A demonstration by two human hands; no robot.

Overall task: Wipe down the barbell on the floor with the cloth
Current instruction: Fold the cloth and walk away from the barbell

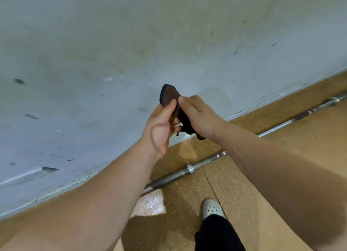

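A dark brown cloth (170, 95) is held up in front of me at chest height, well above the floor. My left hand (161, 126) pinches its left side between thumb and fingers. My right hand (197, 115) grips its right side, and a dark corner hangs below the wrist. The bare steel barbell (202, 162) lies on the brown speckled floor along the wall, running from lower left to upper right. A collar ring sits near its left sleeve. My arms hide parts of the bar.
A scuffed pale grey wall (112, 63) rises just behind the barbell. My foot in a white clog (212, 208) and black trouser leg stands on the brown floor (262, 175) below the bar. A bright light patch lies on the floor at left of the foot.
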